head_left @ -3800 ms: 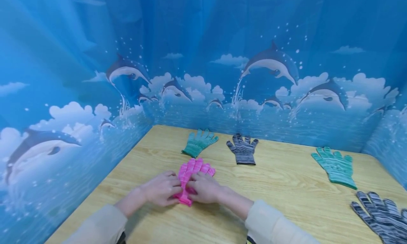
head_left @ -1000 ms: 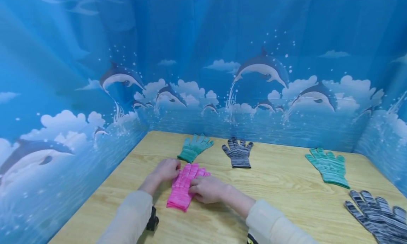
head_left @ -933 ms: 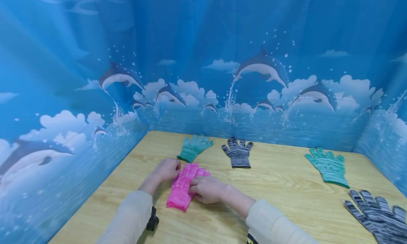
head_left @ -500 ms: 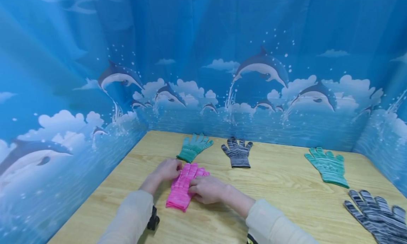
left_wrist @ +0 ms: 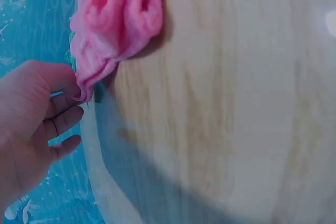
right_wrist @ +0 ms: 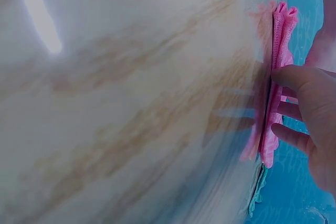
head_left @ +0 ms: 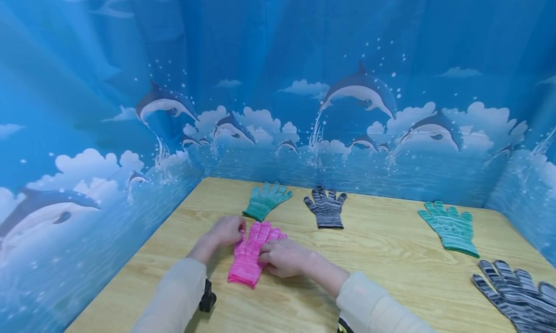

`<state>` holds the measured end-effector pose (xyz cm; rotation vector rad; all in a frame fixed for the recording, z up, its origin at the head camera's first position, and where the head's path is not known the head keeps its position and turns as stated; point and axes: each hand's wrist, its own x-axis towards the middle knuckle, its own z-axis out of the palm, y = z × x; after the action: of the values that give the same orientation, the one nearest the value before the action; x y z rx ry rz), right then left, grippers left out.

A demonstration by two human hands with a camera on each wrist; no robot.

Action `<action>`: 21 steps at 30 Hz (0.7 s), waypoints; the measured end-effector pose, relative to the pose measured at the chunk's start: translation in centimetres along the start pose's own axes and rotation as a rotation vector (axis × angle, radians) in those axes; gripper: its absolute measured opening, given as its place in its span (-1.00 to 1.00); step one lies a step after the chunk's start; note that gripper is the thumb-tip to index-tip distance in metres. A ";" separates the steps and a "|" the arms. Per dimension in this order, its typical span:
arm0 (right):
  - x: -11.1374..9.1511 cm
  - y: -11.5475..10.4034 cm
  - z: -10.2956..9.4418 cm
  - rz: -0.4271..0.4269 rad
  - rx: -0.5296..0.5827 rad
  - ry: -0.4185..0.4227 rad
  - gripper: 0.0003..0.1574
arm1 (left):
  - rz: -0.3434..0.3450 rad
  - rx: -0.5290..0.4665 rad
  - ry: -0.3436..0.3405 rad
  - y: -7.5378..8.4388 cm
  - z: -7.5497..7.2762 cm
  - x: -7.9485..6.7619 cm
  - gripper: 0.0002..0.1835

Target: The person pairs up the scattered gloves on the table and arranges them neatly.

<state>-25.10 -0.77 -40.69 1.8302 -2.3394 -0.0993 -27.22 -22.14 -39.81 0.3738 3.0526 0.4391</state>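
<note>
A pink knit glove [head_left: 248, 260] lies on the wooden table, its cuff toward me and its fingers pointing away. My left hand [head_left: 228, 229] is at the glove's far left side. In the left wrist view, the thumb and index finger of that hand [left_wrist: 31, 108] pinch the tip of one glove finger [left_wrist: 86, 90], drawn out to the side. At the opposite edge, my right hand [head_left: 284, 258] has curled fingers on the glove's right side. The right wrist view shows the thumb [right_wrist: 291, 76] against the glove's edge and the other fingers spread along it.
A green glove [head_left: 266, 201] lies just beyond the pink one, with a grey-black striped glove [head_left: 326, 208] to its right. Farther right lie another green glove [head_left: 451, 229] and a larger striped glove [head_left: 519, 292]. A blue dolphin-print curtain [head_left: 278, 82] surrounds the table [head_left: 382, 270].
Earlier both hands were at the bunched pink glove's lower part; now it lies flatter. My left hand has moved to its far left side and just drawn one glove finger outward. My right hand stays put lately.
</note>
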 end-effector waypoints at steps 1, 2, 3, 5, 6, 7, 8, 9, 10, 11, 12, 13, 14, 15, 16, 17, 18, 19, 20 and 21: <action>0.0 0.0 0.0 0.001 -0.004 -0.002 -0.67 | 0.004 0.016 0.008 -0.1 0.0 -0.1 -0.83; 0.0 0.0 -0.1 0.001 -0.006 -0.002 -0.67 | 0.011 0.035 0.017 -0.2 0.0 -0.1 -0.84; 0.0 0.0 -0.2 0.000 -0.007 -0.004 -0.67 | 0.020 0.050 0.024 -0.3 0.1 -0.2 -0.84; 0.0 0.1 -0.1 -0.006 -0.012 0.003 -0.67 | 0.034 0.072 0.037 -0.5 0.3 -0.3 -0.84; 0.0 0.1 -0.1 -0.008 -0.012 0.004 -0.67 | 0.040 0.078 0.043 -0.6 0.4 -0.3 -0.85; 0.0 0.1 -0.1 -0.008 -0.011 0.003 -0.67 | 0.047 0.086 0.047 -0.6 0.5 -0.3 -0.86; 0.0 0.1 -0.1 -0.010 -0.010 0.003 -0.67 | 0.045 0.089 0.044 -0.6 0.5 -0.3 -0.86; 0.0 0.1 -0.1 -0.011 -0.010 0.002 -0.67 | 0.044 0.090 0.041 -0.6 0.4 -0.3 -0.86; 0.0 0.0 -0.1 -0.009 -0.007 0.000 -0.67 | 0.042 0.088 0.037 -0.5 0.3 -0.3 -0.87; 0.0 0.0 -0.1 -0.010 -0.008 0.000 -0.67 | 0.036 0.083 0.033 -0.4 0.2 -0.3 -0.87; 0.0 0.0 -0.1 -0.011 -0.009 0.000 -0.67 | 0.032 0.077 0.031 -0.2 0.1 -0.2 -0.88; 0.0 0.0 -0.1 -0.011 -0.010 0.001 -0.67 | 0.028 0.078 0.031 -0.1 -0.1 -0.1 -0.88; 0.0 0.0 -0.1 -0.014 -0.014 0.002 -0.68 | 0.029 0.075 0.034 0.1 -0.2 -0.1 -0.87; 0.0 0.0 0.0 -0.015 -0.017 0.003 -0.68 | 0.029 0.076 0.042 0.3 -0.3 0.1 -0.88; 0.0 0.0 0.0 -0.017 -0.020 0.006 -0.68 | 0.028 0.075 0.051 0.5 -0.3 0.2 -0.88; 0.0 0.0 0.0 -0.019 -0.026 0.008 -0.69 | 0.030 0.079 0.061 0.7 -0.3 0.4 -0.89; 0.0 0.0 0.0 -0.021 -0.028 0.009 -0.70 | 0.033 0.081 0.070 0.9 -0.3 0.6 -0.90; 0.0 0.0 0.0 -0.022 -0.033 0.011 -0.71 | 0.037 0.087 0.076 1.1 -0.2 0.8 -0.91; 0.0 0.0 0.0 -0.025 -0.040 0.014 -0.72 | 0.035 0.092 0.080 1.2 -0.1 1.0 -0.91; 0.0 0.0 0.0 -0.027 -0.043 0.015 -0.72 | 0.025 0.102 0.079 1.4 0.0 1.2 -0.87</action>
<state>-25.08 -0.77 -40.74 1.8359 -2.2849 -0.1379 -28.10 -20.56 -39.42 0.4092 3.1591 0.3065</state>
